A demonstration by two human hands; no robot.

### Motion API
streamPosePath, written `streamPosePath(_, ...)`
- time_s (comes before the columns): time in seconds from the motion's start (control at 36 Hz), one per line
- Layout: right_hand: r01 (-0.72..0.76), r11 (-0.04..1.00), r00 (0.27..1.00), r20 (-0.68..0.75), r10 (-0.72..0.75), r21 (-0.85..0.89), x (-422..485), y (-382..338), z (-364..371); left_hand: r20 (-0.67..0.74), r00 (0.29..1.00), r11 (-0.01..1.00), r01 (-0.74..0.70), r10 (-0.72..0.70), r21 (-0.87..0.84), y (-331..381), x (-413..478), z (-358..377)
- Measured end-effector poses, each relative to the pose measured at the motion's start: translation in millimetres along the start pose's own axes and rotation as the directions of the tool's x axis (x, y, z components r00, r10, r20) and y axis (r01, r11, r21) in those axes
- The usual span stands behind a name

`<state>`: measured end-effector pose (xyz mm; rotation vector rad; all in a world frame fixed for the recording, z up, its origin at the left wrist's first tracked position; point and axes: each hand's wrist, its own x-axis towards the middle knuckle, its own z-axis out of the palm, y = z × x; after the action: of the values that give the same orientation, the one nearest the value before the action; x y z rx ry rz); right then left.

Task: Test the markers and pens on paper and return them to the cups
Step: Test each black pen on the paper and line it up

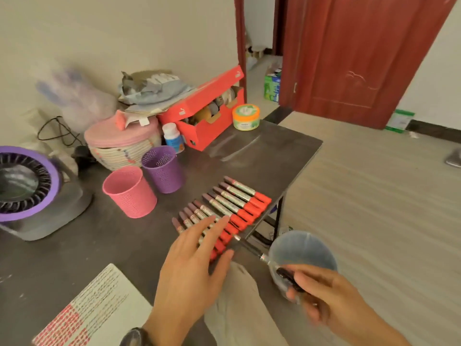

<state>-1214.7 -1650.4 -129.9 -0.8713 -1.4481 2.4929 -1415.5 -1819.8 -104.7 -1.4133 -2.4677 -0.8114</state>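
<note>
two cups (pixel 143 186) side by side on table (pixel 274 151) | row of markers (pixel 222 216) to their right | paper (pixel 94 308) at near left edge | box (pixel 212 113) behind cups

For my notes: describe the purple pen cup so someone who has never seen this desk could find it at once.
Start at the dark table, whose far edge is crowded by a red shoebox and a pink-lidded woven basket. Just in front of the basket stand two perforated cups side by side. The purple cup is the farther, right-hand one; its neighbour, the pink cup, sits nearer.
</note>
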Motion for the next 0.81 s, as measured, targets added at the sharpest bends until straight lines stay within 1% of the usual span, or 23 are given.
streamPosePath(0.06, -0.033, 0.983, 0.985, -0.161, 0.062, 0.181, 3.1, 12.6, -30.4, 0.057, 0.998, 0.991, -0.042, 0.034, 0.128, 4.7, 13.7, 19.2)
streamPosePath(0.11, -0.057, 0.958, 0.955, -0.263, 0.134, 0.282, 11.9, 29.7, -62.4, 0.113, 0.993, 0.969, -0.058, 0.031, 0.241, 4.9, 22.8, 35.1)
streamPosePath(0.19, -0.124, 0.933, 0.893, -0.372, 0.253, 0.338, 36.4, 66.9, -104.1, 0.151, 0.988, 0.94, -0.087, 0.038, 0.33, -0.6, 25.3, 52.4)
streamPosePath(0.28, -0.239, 0.897, 0.799, -0.45, 0.4, 0.373, 69.5, 112.4, -132.0, 0.132, 0.99, 0.929, -0.103, 0.059, 0.355, -7.8, 21.5, 61.9)
streamPosePath(0.36, -0.379, 0.855, 0.717, -0.472, 0.513, 0.353, 102.6, 152.2, -149.2, 0.105, 0.992, 0.928, -0.101, 0.067, 0.358, -10.9, 17.9, 67.2)
streamPosePath(0.44, -0.504, 0.814, 0.677, -0.453, 0.581, 0.29, 130.4, 176.1, -154.0, 0.095, 0.993, 0.937, -0.096, 0.068, 0.337, -10.8, 18.4, 70.5)
streamPosePath(0.53, -0.604, 0.772, 0.617, -0.498, 0.609, 0.196, 152.9, 188.1, -153.3, 0.076, 0.995, 0.943, -0.083, 0.062, 0.321, -10.1, 19.2, 70.6)
streamPosePath(0.61, -0.679, 0.726, 0.563, -0.56, 0.608, 0.106, 169.4, 194.6, -149.9, 0.087, 0.995, 0.943, -0.074, 0.048, 0.323, -9.0, 19.2, 69.2)
streamPosePath(0.69, -0.703, 0.709, 0.55, -0.585, 0.596, 0.061, 182.3, 200.2, -146.5, 0.09, 0.995, 0.944, -0.065, 0.037, 0.322, -8.1, 20.0, 68.7)
streamPosePath(0.81, -0.654, 0.755, 0.581, -0.608, 0.541, 0.048, 197.9, 208.7, -148.3, 0.095, 0.995, 0.947, -0.062, 0.034, 0.315, -8.9, 20.2, 68.7)
